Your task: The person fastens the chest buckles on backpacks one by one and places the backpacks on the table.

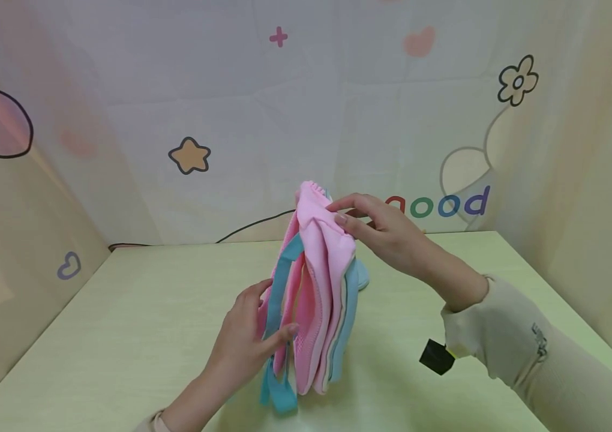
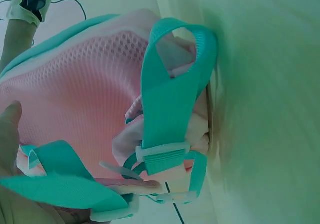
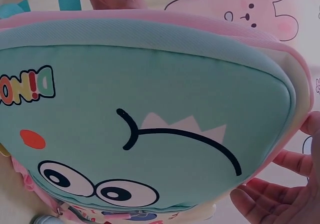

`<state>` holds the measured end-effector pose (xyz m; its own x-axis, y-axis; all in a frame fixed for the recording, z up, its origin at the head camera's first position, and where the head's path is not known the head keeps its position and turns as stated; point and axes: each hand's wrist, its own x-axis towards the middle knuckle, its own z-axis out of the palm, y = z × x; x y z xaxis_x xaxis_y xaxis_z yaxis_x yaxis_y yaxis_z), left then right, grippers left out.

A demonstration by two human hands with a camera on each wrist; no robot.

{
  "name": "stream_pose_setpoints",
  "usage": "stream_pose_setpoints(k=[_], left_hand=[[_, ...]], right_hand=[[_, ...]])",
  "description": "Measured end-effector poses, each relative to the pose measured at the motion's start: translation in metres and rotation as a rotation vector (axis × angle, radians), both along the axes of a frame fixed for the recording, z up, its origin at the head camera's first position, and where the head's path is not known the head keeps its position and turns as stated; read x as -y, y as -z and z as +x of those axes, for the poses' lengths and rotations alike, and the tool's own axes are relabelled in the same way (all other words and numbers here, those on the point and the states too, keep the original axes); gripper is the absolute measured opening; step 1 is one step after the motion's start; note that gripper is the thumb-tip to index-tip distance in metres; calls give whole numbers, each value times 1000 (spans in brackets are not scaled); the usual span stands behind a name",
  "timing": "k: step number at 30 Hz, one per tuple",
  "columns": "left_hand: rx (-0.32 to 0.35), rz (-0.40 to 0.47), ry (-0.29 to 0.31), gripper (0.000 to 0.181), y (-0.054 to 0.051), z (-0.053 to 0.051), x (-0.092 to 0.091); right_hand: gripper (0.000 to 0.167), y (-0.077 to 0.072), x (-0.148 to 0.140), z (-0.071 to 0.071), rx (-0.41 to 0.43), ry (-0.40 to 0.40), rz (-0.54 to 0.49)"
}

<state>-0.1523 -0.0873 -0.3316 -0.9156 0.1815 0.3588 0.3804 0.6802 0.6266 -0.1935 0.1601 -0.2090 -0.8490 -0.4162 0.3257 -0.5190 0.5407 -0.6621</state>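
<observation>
A child's backpack (image 1: 333,288) in pink and light teal stands edge-on between both hands in the head view. Its teal front (image 3: 165,93) bears a printed dinosaur face, upside down in the right wrist view. My left hand (image 1: 246,336) grips the pink shoulder-strap side, thumb on the near side. Teal webbing (image 2: 170,93) with plastic buckles hangs from the strap, and the pink mesh back (image 2: 85,83) faces the left wrist view. My right hand (image 1: 387,231) holds the pink side panel near the upper end, thumb and fingers bent on the fabric.
The pale table (image 1: 165,312) reaches to a printed cloth backdrop (image 1: 219,90) with side walls. A small black block (image 1: 437,356) sits at the right sleeve (image 1: 522,354). A light blue rounded piece (image 1: 362,275) sticks out behind the backpack.
</observation>
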Motion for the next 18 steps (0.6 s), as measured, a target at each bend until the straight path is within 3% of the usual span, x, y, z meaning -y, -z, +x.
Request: stream_pose_setpoints(k=[4, 11, 18], left_hand=[[12, 53, 34, 81, 4, 2, -6], [-50, 105, 77, 76, 12, 7, -17], [-19, 145, 85, 77, 16, 11, -24]], right_hand=[[36, 0, 1, 0, 3, 2, 2], [36, 1, 2, 0, 1, 11, 3], [35, 0, 0, 1, 5, 11, 4]])
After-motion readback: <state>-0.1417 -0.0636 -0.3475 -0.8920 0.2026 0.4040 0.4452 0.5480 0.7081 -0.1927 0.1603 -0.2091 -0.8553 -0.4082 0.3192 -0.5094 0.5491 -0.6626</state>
